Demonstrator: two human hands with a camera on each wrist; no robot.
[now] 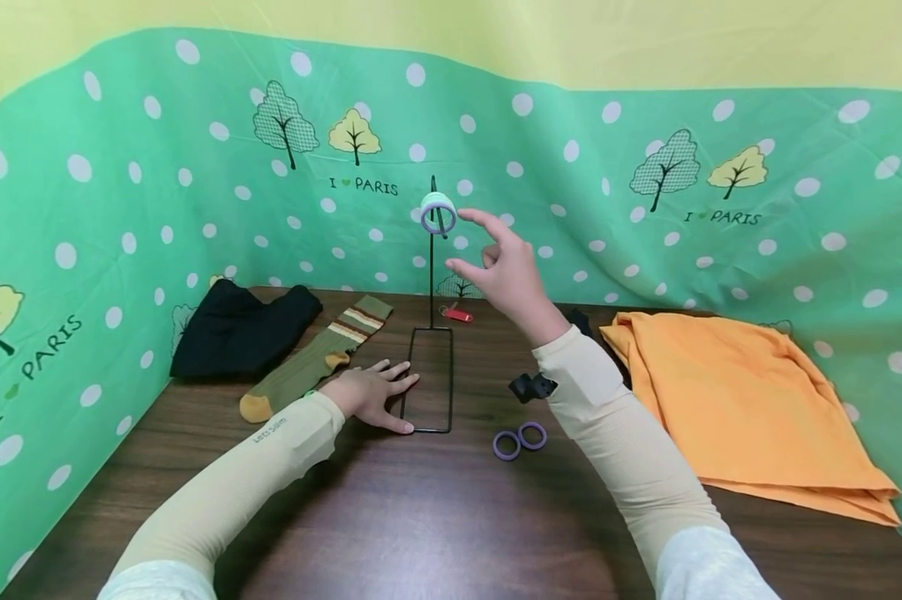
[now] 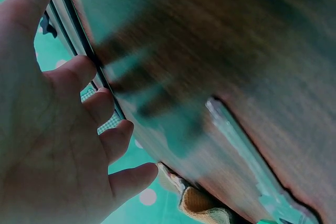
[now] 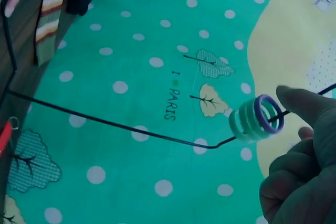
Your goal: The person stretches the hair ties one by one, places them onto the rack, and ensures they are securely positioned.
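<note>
A black wire stand (image 1: pixel 431 275) rises from a rectangular wire base (image 1: pixel 428 381) on the brown table (image 1: pixel 421 517). Several rings, pale green with a purple one in front (image 1: pixel 438 212) (image 3: pixel 256 118), hang on its hooked top. My right hand (image 1: pixel 503 271) is raised just right of the rings, fingers loosely spread, forefinger stretched toward them; it holds nothing, and its fingertip (image 3: pixel 294 98) sits close beside the purple ring. My left hand (image 1: pixel 372 393) lies flat on the table, fingers (image 2: pixel 79 72) touching the base's left wire. Two purple rings (image 1: pixel 519 439) lie on the table.
A black cloth (image 1: pixel 241 329) and a striped olive sock (image 1: pixel 312 358) lie at back left. An orange cloth (image 1: pixel 744 400) covers the right side. A small black clip (image 1: pixel 532 386) and a red tag (image 1: pixel 458 315) lie near the stand. Green dotted fabric walls (image 1: pixel 571 208) surround the table.
</note>
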